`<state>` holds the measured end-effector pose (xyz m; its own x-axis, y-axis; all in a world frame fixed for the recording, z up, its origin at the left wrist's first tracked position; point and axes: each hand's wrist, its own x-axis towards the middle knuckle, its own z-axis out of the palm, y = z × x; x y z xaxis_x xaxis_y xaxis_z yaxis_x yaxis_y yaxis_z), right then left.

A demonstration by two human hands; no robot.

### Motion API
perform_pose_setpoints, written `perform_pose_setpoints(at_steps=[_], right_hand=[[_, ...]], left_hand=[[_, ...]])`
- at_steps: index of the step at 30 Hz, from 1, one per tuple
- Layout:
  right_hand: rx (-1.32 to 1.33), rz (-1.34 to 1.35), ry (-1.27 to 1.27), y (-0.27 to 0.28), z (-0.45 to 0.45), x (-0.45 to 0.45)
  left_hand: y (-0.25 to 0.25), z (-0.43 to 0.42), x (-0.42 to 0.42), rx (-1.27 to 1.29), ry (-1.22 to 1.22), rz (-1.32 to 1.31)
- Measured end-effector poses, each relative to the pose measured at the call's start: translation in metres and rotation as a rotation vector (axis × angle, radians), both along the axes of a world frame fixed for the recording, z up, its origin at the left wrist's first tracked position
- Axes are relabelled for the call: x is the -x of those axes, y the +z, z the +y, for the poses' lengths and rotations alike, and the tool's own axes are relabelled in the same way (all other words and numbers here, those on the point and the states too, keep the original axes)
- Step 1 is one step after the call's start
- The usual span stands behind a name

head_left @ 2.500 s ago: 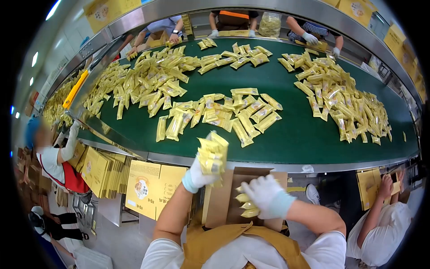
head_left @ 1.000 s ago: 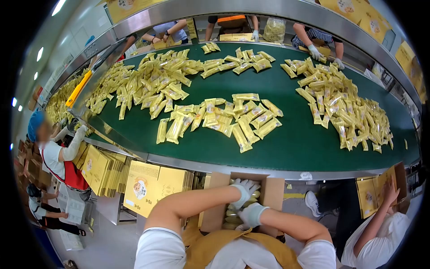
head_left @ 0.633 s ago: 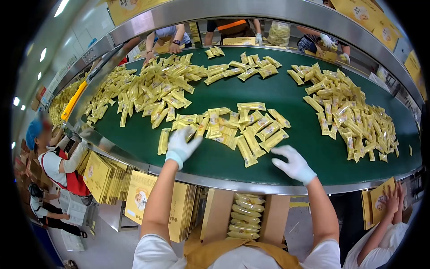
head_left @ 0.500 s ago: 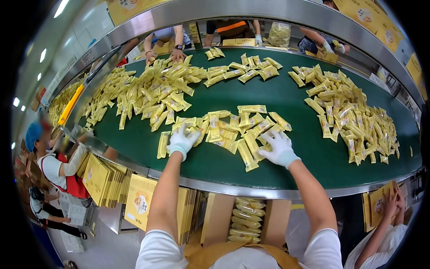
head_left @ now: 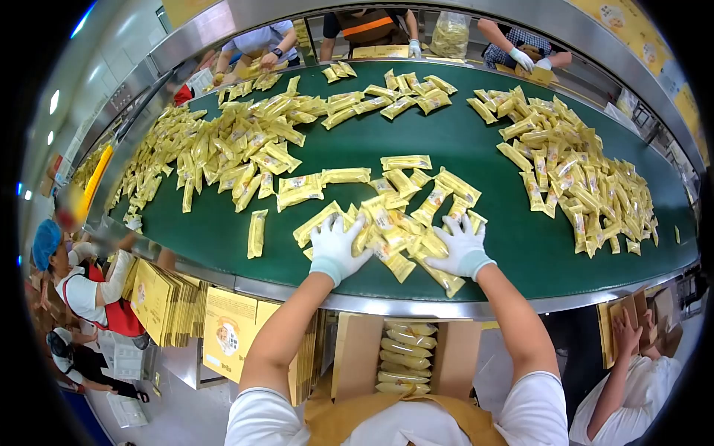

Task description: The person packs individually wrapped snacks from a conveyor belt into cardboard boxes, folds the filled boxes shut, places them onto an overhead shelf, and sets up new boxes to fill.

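Yellow packets (head_left: 388,234) lie loosely heaped on the green belt (head_left: 465,141), between your gloved hands. Your left hand (head_left: 338,247) and right hand (head_left: 460,247) touch the heap, fingers spread, unclenched. Nearer you, an open carton (head_left: 457,360) holds more packets (head_left: 405,361).

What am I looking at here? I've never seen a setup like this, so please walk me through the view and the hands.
There is no robot: a person works with a white-gloved left hand and right hand. The camera is worn on that person's head, looking forward and down. Ahead is a green surface bearing many yellow packets. Both hands are spread against a near cluster, one at each side; nothing looks lifted. Below, nearer the body, an open cardboard box holds a row of packets. Other people are across the surface and at both sides.
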<state>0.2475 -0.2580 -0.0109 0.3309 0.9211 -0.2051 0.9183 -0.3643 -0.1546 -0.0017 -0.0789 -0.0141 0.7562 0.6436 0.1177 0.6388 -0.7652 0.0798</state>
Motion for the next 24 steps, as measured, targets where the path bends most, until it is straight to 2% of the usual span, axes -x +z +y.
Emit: perform_pose_setpoints(at_steps=[4, 7, 8, 11, 15, 16, 17, 19, 21, 24], right_hand=[[-0.037, -0.038, 0.025, -0.01, -0.042, -0.024], [-0.138, -0.104, -0.006, -0.027, -0.069, -0.038], [-0.208, -0.116, -0.039, -0.032, -0.078, -0.039], [-0.456, -0.308, 0.033, -0.03, -0.09, -0.031], [-0.344, -0.244, -0.06, -0.023, -0.096, -0.017], [-0.351, -0.228, -0.108, -0.021, -0.098, -0.017], [-0.358, -0.21, -0.155, -0.016, -0.1, -0.014], [-0.561, -0.099, -0.262, 0.01, -0.103, 0.0], [-0.589, 0.061, -0.204, 0.021, -0.102, 0.008], [-0.294, 0.066, -0.192, 0.003, -0.087, 0.029]], left_hand=[[0.011, -0.027, 0.036, -0.131, -0.213, -0.005], [-0.008, -0.022, 0.062, -0.055, -0.257, -0.083], [-0.005, -0.021, 0.065, 0.059, -0.154, -0.069], [-0.034, 0.0, 0.08, 0.133, 0.0, -0.157], [-0.035, 0.004, 0.077, 0.023, 0.14, -0.162], [-0.035, 0.006, 0.075, 0.022, 0.126, -0.274], [-0.014, -0.002, 0.069, 0.151, 0.193, -0.288], [0.038, -0.026, 0.047, 0.412, 0.332, -0.316], [0.041, -0.03, 0.03, 0.419, 0.288, -0.253], [0.018, -0.035, -0.008, 0.397, 0.366, -0.066]])
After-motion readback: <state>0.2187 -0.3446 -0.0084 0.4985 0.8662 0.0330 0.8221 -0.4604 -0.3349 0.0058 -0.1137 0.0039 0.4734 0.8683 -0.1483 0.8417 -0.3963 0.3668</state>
